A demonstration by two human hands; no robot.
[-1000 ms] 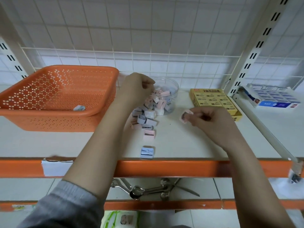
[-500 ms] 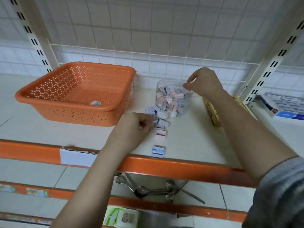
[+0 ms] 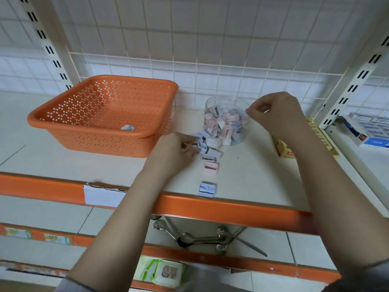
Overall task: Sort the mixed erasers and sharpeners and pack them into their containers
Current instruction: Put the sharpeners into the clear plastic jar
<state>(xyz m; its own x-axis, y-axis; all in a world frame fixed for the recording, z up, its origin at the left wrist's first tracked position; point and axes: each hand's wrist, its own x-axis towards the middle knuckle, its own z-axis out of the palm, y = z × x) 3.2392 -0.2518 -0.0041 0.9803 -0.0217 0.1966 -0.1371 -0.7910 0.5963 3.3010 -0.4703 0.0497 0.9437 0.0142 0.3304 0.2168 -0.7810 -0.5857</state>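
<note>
Left hand point(image 3: 174, 152) is down on the shelf point(image 3: 252, 171) at the edge of the loose sharpener pile point(image 3: 207, 149), fingers curled in and pinching at one of the small lilac pieces at the pile's 9 o'clock side. Can't make out exactly which piece it has, the fingers cover it.

Right hand point(image 3: 277, 114) is up over the 3 o'clock rim of the clear jar point(image 3: 227, 121), fingers bunched together in a pinch. Whether there's anything between them, I honestly can't tell.

The jar sits toward the back of the shelf and is packed with pink and lilac sharpeners. The pile spills out on the shelf from its 7 o'clock side. A pink sharpener point(image 3: 211, 167) lies a bit apart at the pile's 6 o'clock, and a lilac sharpener point(image 3: 207, 189) sits alone right by the orange front lip of the shelf.

Orange basket point(image 3: 63, 116) is at 9 o'clock of the jar, with one small white eraser point(image 3: 127, 127) lying in it. Yellow box point(image 3: 284, 147) is at 3 o'clock of the jar, mostly behind the right forearm. Further right, on the next shelf bay, is a blue and white box point(image 3: 366, 133) of packed items.
</note>
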